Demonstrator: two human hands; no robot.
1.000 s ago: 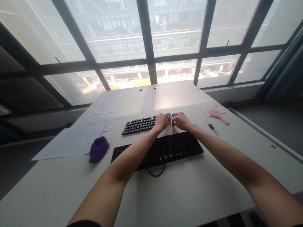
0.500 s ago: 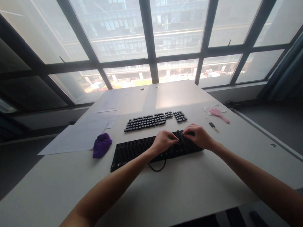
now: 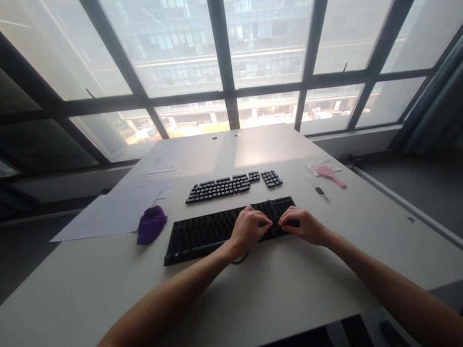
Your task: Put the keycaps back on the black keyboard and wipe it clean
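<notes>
A black keyboard base (image 3: 203,231), its keycaps off over most of the visible part, lies slightly slanted on the white desk. My left hand (image 3: 249,225) is over its right half, thumb and fingertips pinched together. Close beside it, my right hand (image 3: 301,225) is pinched too, its fingertips at the keyboard's number-pad side. Anything between the fingertips is too small to make out. Behind the base, loose black keycaps (image 3: 219,188) stand in keyboard order, with a separate number-pad block (image 3: 271,178) at their right. Part of a cable (image 3: 241,258) shows below my left wrist.
Left of the keyboard sits a crumpled purple cloth (image 3: 152,225), near white paper sheets (image 3: 100,216). To the right lie a small black-handled tool with wire ends (image 3: 321,191) and a pink hairbrush (image 3: 330,175) on a clear wrapper. Large windows rise beyond the desk (image 3: 266,294).
Both hands have come a little toward me over the keyboard, still pinched. The base's upper right corner, covered before by my right hand, now shows. The view has shifted slightly.
</notes>
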